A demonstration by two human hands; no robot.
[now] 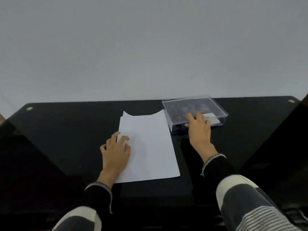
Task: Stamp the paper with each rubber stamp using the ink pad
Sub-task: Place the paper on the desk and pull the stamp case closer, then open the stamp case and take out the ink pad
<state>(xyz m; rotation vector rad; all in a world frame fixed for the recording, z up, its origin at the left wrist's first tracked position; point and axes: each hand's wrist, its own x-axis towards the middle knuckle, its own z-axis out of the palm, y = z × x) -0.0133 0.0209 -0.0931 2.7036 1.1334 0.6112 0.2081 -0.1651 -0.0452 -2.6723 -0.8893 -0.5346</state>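
Two hands on a black table [66, 130] — left hand [115, 154] resting with fingers loosely bent on the paper [150, 147], right hand [199, 127] gripping the clear box [216, 105] of stamps.

Place: you sit at what looks like a plain desk in a home or an office; the frame does not settle which.
Surface [70, 130]: glossy black top with round metal fittings at the far corners.
Wall [150, 47]: bare and pale, right behind the far edge.
Desk things: white paper [150, 147] and a clear plastic box [196, 104].
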